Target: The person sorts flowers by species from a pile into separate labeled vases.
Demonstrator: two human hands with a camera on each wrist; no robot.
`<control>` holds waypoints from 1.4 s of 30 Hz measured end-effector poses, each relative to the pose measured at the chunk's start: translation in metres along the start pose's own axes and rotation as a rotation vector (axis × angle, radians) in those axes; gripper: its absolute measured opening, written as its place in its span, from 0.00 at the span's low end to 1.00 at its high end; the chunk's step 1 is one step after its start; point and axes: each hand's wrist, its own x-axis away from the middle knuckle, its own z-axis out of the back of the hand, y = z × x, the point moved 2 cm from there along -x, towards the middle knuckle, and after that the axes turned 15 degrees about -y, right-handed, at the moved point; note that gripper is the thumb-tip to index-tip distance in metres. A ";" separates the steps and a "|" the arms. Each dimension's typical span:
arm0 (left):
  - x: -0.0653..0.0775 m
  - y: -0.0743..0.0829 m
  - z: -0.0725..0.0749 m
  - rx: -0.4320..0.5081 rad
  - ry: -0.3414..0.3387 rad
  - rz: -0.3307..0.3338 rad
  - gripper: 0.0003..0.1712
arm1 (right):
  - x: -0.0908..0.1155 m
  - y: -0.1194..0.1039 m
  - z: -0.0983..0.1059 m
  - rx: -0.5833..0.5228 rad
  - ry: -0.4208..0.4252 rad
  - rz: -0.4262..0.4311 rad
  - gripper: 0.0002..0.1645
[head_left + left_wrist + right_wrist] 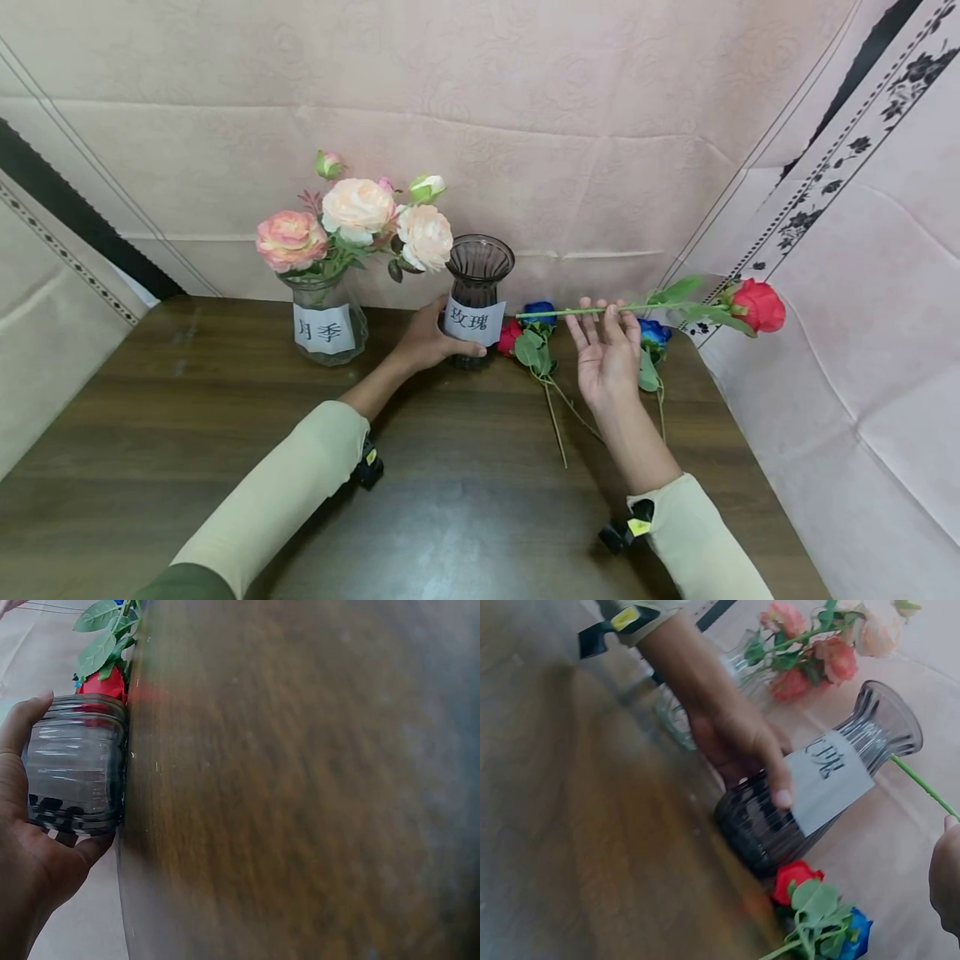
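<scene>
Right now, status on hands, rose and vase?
Left hand grips dark vase. Right hand holds red rose, stem outside vase. Loose roses lie beside vase, none blocking its opening.

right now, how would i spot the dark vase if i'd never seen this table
Find the brown table and look along its far edge, near the middle. There the left hand grips the upright dark vase, which has a white label. Unlike the clear vase to its left, it is smoky-tinted and has no flowers in it.
</scene>
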 end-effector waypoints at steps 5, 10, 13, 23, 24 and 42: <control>0.001 0.001 0.001 0.000 0.001 -0.012 0.47 | -0.006 -0.002 -0.014 -0.043 -0.014 0.030 0.03; 0.001 0.001 0.000 -0.001 0.005 -0.011 0.48 | -0.011 -0.005 -0.028 -0.067 -0.031 0.059 0.03; 0.001 0.001 -0.001 0.010 0.004 -0.011 0.48 | -0.014 -0.006 -0.034 -0.066 -0.043 0.069 0.04; 0.001 0.002 -0.001 0.025 -0.008 -0.023 0.47 | -0.023 -0.004 -0.050 -0.040 -0.070 0.091 0.03; 0.001 0.002 -0.001 0.026 -0.009 -0.024 0.47 | -0.023 -0.004 -0.051 -0.036 -0.072 0.096 0.03; 0.002 0.002 -0.001 0.010 0.007 -0.025 0.48 | -0.030 0.018 -0.075 0.096 -0.137 0.180 0.07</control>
